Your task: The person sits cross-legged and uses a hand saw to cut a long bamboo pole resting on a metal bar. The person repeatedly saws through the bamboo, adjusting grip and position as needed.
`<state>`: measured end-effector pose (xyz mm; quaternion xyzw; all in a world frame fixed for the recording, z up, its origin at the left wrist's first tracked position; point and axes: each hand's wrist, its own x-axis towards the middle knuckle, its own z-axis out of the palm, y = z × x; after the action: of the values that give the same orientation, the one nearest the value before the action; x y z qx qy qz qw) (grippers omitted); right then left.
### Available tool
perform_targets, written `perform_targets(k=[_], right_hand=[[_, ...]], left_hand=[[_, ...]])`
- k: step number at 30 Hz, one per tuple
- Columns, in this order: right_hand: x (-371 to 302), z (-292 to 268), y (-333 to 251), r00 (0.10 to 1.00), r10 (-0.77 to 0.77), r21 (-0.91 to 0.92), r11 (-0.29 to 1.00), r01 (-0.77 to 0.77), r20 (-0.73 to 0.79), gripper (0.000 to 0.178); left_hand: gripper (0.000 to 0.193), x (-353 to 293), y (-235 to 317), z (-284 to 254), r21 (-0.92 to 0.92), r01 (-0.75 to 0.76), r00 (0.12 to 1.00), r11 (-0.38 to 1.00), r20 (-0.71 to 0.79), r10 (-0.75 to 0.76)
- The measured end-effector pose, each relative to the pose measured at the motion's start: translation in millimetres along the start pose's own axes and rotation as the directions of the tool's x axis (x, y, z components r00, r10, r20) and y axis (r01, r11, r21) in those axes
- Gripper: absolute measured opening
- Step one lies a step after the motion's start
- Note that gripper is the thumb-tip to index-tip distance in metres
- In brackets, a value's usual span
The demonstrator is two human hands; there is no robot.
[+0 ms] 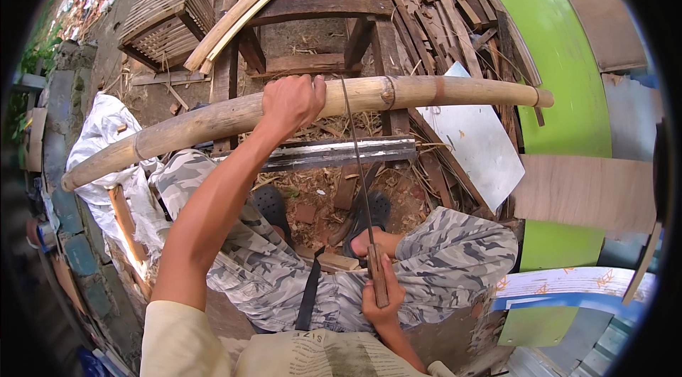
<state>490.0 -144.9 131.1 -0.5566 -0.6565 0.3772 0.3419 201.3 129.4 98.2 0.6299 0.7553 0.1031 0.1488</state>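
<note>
A long bamboo pole (419,91) stretches from left to right in front of me, across a wooden frame. My left hand (293,103) is closed over the top of the pole, near its middle. Low in front of my body, my right hand (384,294) is wrapped round the wooden handle of a long thin-bladed tool (364,185). Its dark blade points away from me and its far end meets the pole just right of my left hand. Seen nearly edge-on, the blade does not show whether it is a saw or a knife.
The wooden frame (323,7) has split bamboo strips (264,2) leaning on it. At far left stands a slatted wooden crate (170,18); a white sack (106,135) lies nearer. Scrap wood (455,14), a metal sheet (472,142) and a green panel (565,78) are to the right.
</note>
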Motion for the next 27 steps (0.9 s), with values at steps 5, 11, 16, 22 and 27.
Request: perform_targets(k=[5,11,16,22,27], right_hand=[[120,64,14,0.975,-0.19,0.036,0.98,0.195,-0.111,0.065],[120,53,8,0.997,0.033,0.18,0.983,-0.021,-0.067,0.065],[11,12,5,0.996,-0.085,-0.036,0.996,0.084,-0.019,0.062],[198,76,-9,0.998,0.059,0.174,0.983,-0.053,-0.029,0.064],[56,25,-2,0.994,-0.098,0.04,0.994,0.099,-0.038,0.064]], left_hand=[[0.059,1,-8,10,-0.013,-0.068,0.995,0.998,-0.078,0.067],[0.058,6,-4,10,-0.02,-0.052,0.995,0.998,-0.082,0.05],[0.055,5,-8,4,-0.027,-0.007,1.0,1.0,0.027,0.008],[0.057,11,1,2,-0.033,-0.073,0.997,0.997,0.003,0.073],[0.059,4,-9,-1,-0.053,-0.029,0.999,0.998,0.019,0.03]])
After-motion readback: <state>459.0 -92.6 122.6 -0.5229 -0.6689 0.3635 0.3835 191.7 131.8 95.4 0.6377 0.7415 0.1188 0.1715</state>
